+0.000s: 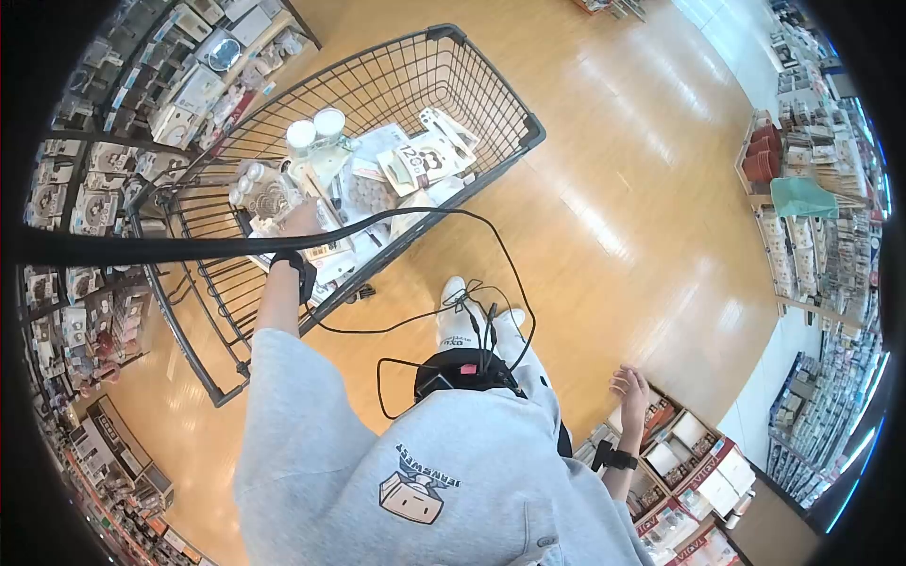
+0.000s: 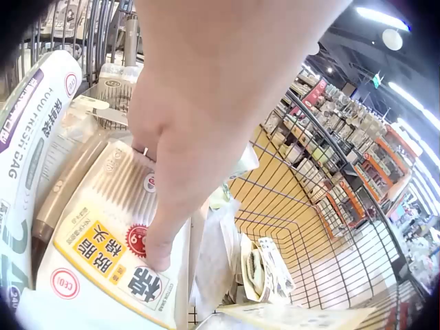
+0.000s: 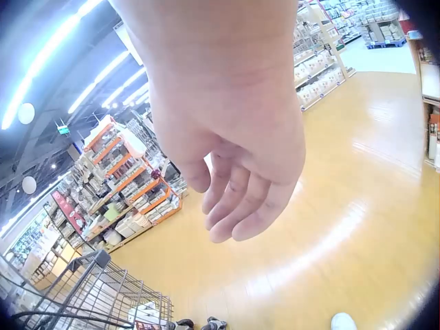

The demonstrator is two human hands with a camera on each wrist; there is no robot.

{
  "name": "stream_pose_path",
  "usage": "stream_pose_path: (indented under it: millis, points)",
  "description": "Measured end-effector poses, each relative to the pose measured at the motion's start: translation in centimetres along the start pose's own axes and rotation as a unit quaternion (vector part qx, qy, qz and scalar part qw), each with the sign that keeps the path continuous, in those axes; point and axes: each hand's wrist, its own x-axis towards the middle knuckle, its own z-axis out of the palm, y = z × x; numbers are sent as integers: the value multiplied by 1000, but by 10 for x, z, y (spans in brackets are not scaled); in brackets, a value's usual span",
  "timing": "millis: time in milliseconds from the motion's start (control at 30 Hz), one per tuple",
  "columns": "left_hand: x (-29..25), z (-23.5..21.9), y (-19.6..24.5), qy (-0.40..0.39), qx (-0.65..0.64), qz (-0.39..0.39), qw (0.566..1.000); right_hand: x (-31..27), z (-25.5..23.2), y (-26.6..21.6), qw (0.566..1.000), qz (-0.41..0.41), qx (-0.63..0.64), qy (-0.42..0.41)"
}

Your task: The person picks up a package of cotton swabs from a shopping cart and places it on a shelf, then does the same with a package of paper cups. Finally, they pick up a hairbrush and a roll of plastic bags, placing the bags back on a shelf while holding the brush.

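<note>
My left hand (image 1: 300,219) reaches down into a shopping cart (image 1: 326,66) full of packaged goods. In the left wrist view its thumb lies across the front of a cotton swab pack (image 2: 103,258) with a yellow label, and the other fingers are hidden behind the wrist and pack edge. Beside that pack stand a food fresh bag pack (image 2: 34,144) and a brown tube-like item (image 2: 65,189). Two white-lidded containers (image 1: 328,123) and a pack printed "120" (image 1: 425,162) lie deeper in the cart. My right hand (image 1: 634,396) hangs at my side, fingers loosely bent, holding nothing.
Stocked shelves (image 1: 113,170) run along the left, close to the cart. More shelves (image 1: 802,245) stand across the aisle on the right, and a low display (image 1: 679,453) is near my right hand. A black cable (image 1: 510,255) loops in front of my body over the wooden floor (image 1: 604,189).
</note>
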Motion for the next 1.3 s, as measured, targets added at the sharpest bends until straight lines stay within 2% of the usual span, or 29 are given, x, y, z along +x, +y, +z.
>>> stream_pose_path:
  millis: [33,167,233,300,367,433,467,500,533,567,633,667,700,767,800,833,900,967,1000,1033,1100,1167,1300]
  points:
    - [2,-4,-1,-33,-7,-3,999,0,2,-1,1000,1,-8,-2]
    - [32,7,-27,-67,-49,0,997,12,17,-11,999,18,-16,26]
    - [36,5,-26,-79,-66,-5,995,22,23,-14,999,-26,-17,22]
    - [37,-6,-32,-98,-40,57,993,31,34,-23,999,-32,-24,15]
    - [46,-11,-47,-184,-66,28,980,41,47,-35,999,-43,-30,7]
    - [33,-41,-47,-169,-71,59,981,50,58,-46,998,-52,-40,-17]
    - [19,-58,-45,-102,-65,60,991,57,61,-49,997,-59,-37,-16]
    - [14,-68,-57,-77,-172,72,979,64,64,-53,997,-53,-43,-26]
    - [-9,-96,-41,-67,-324,17,944,69,64,-57,997,-43,-53,-37]
    - [-5,-90,-72,-23,-356,49,933,73,66,-63,997,-46,-56,-39]
    - [-26,-112,-76,101,-483,23,870,81,72,-75,995,-47,-75,-45]
    - [-36,-116,-81,147,-570,17,808,87,73,-80,994,-50,-78,-51]
    - [-55,-133,-64,192,-648,14,737,93,73,-83,993,-48,-87,-56]
    - [-76,-135,-47,266,-745,85,606,106,74,-90,992,-49,-92,-65]
    - [-78,-123,-52,257,-775,123,564,112,75,-94,992,-43,-89,-74]
    - [-82,-114,-42,282,-759,133,572,117,73,-98,992,-37,-85,-81]
    - [-83,-105,-14,246,-743,147,605,130,71,-105,993,-35,-81,-85]
    - [-78,-100,37,237,-716,126,644,149,67,-113,992,-37,-77,-91]
    - [-75,-100,65,244,-669,86,697,157,63,-115,992,-34,-74,-96]
    - [-71,-103,96,230,-638,95,728,167,56,-117,992,-32,-70,-100]
    - [-65,-102,156,214,-646,64,730,191,31,-123,992,-35,-62,-107]
    - [-61,-111,219,209,-617,31,758,217,14,-127,991,-21,-59,-122]
    - [-40,-84,305,246,-612,69,748,289,-49,-137,989,-10,-9,-144]
